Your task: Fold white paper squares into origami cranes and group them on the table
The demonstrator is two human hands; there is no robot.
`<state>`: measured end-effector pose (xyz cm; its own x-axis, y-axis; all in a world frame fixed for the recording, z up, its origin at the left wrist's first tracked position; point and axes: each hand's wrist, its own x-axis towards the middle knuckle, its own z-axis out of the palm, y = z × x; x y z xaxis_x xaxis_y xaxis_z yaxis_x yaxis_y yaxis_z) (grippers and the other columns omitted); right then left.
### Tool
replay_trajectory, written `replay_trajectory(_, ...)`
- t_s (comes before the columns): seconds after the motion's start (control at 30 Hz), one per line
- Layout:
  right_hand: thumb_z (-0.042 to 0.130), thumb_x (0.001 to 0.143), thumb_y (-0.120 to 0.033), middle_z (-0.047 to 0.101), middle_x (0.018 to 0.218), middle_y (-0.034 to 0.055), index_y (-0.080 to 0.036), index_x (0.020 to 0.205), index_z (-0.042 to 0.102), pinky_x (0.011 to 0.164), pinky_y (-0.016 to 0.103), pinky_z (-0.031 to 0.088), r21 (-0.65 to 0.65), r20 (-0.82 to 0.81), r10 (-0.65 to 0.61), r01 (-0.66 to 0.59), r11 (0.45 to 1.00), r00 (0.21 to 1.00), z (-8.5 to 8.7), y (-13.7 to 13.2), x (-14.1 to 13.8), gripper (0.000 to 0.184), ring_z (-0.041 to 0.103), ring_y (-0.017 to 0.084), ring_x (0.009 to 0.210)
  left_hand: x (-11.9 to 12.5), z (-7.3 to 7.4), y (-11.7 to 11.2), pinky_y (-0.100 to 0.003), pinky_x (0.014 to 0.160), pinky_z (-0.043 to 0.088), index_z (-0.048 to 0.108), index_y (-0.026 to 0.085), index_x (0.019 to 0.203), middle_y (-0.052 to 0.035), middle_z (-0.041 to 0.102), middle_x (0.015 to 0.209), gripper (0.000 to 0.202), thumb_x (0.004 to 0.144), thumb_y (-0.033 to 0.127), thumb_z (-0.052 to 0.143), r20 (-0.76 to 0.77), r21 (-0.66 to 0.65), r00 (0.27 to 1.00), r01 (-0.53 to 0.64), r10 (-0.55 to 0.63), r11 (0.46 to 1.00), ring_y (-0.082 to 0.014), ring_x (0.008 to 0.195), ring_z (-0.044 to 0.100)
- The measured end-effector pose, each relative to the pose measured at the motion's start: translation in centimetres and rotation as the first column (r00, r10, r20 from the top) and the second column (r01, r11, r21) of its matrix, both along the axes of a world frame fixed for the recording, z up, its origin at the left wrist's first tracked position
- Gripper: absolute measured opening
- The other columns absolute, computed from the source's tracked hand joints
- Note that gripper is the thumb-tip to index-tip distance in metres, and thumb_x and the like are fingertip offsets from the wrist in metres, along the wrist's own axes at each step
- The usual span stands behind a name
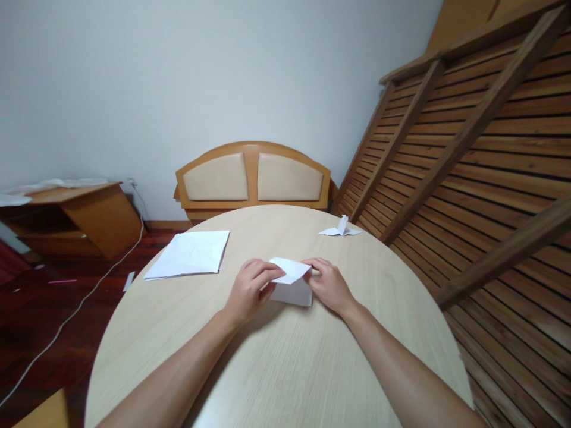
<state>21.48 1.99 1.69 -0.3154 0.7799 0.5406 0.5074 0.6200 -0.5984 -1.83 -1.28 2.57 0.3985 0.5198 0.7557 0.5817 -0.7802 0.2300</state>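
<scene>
A partly folded white sheet of paper (pixel 292 282) lies on the round light-wood table (pixel 276 356), in the middle. My left hand (pixel 250 288) pinches its left edge with curled fingers. My right hand (pixel 328 284) grips its right edge, fingers pressed on the fold. A flap of the paper is raised between the two hands.
A stack of white sheets (pixel 190 254) lies on the table at the left. A small folded paper figure (pixel 341 227) sits at the far right edge. Behind the table stands a padded headboard (pixel 252 177); a slatted wooden frame (pixel 482 154) leans at the right; a low cabinet (pixel 75 217) at the left.
</scene>
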Motion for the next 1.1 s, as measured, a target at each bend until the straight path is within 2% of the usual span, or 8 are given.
replay_trajectory(0.17,0.056,0.089,-0.014,0.075,0.102,0.0042,-0.027,0.102,0.072,0.093,0.045,0.048,0.259,-0.089,-0.091,0.112,0.959,0.992,1.1,-0.1,0.8,0.024,0.063,0.025,0.102,-0.1,-0.1,0.0,-0.040,0.089,0.047,0.066,0.023,0.103,-0.0054,0.072,0.098,0.020,0.093,0.017,0.049,-0.024,0.077,0.999,0.030,-0.028,0.997,-0.0185,0.091,0.064)
replay_trajectory(0.27,0.053,0.089,-0.010,0.074,0.110,0.0012,-0.031,0.104,0.073,0.100,0.050,0.044,0.319,-0.079,-0.106,0.126,0.939,0.991,1.1,0.1,1.2,0.032,0.060,0.025,0.110,-0.1,-0.2,0.2,-0.040,0.089,0.047,0.066,0.023,0.103,-0.0053,0.072,0.099,0.024,0.091,0.011,0.048,-0.054,0.070,0.998,0.042,-0.038,0.997,-0.0181,0.092,0.064)
replay_trajectory(0.47,0.053,0.076,0.000,0.062,0.134,0.0021,-0.029,0.117,0.070,0.112,0.056,0.032,0.128,0.245,-0.077,0.047,0.991,0.967,-0.8,0.8,1.2,0.052,0.044,0.028,0.132,-0.6,-1.0,0.9,-0.035,0.081,0.052,0.068,0.020,0.102,-0.0082,0.071,0.100,0.031,0.083,0.004,0.050,-0.176,-0.154,0.981,0.050,-0.077,0.987,-0.0205,0.093,0.064)
replay_trajectory(0.6,0.056,0.079,-0.008,0.049,0.149,0.0063,-0.029,0.130,0.062,0.116,0.060,0.023,-0.085,0.387,0.091,-0.063,0.994,0.917,-1.8,0.3,0.9,0.055,0.036,0.030,0.141,-0.9,-1.7,1.3,-0.035,0.089,0.053,0.069,0.022,0.106,-0.0066,0.071,0.111,0.037,0.079,0.002,0.053,-0.232,-0.307,0.966,0.036,-0.111,0.951,-0.0209,0.102,0.064)
replay_trajectory(0.7,0.059,0.082,-0.014,0.048,0.150,0.0071,-0.030,0.133,0.060,0.117,0.058,0.022,-0.125,0.381,0.192,-0.156,0.980,0.904,-1.7,-0.2,0.7,0.054,0.035,0.030,0.143,-0.9,-2.0,1.3,-0.035,0.097,0.051,0.068,0.025,0.111,-0.0048,0.069,0.119,0.037,0.082,0.006,0.054,-0.237,-0.373,0.961,0.046,-0.143,0.927,-0.0201,0.110,0.063)
replay_trajectory(0.9,0.064,0.086,-0.020,0.051,0.147,0.0071,-0.030,0.120,0.070,0.115,0.052,0.031,-0.131,0.348,0.260,-0.228,0.965,0.901,-1.3,-0.3,0.6,0.035,0.042,0.028,0.139,-0.6,-1.9,0.9,-0.034,0.097,0.050,0.068,0.026,0.114,-0.0044,0.071,0.116,0.030,0.088,0.020,0.055,-0.249,-0.421,0.955,0.041,-0.159,0.906,-0.0206,0.109,0.064)
replay_trajectory(1.03,0.065,0.089,-0.029,0.062,0.133,0.0077,-0.025,0.098,0.075,0.111,0.049,0.038,-0.120,0.308,0.192,-0.163,0.979,0.932,-1.4,-0.1,0.6,0.013,0.049,0.027,0.132,-0.4,-1.6,0.8,-0.032,0.086,0.051,0.069,0.024,0.110,-0.0053,0.073,0.105,0.026,0.097,0.031,0.047,-0.239,-0.463,0.970,-0.070,-0.049,0.883,-0.0205,0.096,0.068)
replay_trajectory(1.1,0.064,0.090,-0.034,0.066,0.126,0.0083,-0.023,0.090,0.073,0.109,0.047,0.040,-0.104,0.284,0.163,-0.139,0.985,0.945,-1.4,0.0,0.6,0.014,0.052,0.027,0.128,-0.4,-1.6,0.9,-0.031,0.080,0.051,0.068,0.022,0.111,-0.0065,0.074,0.100,0.030,0.098,0.036,0.045,-0.227,-0.479,0.974,-0.134,0.025,0.868,-0.0205,0.089,0.068)
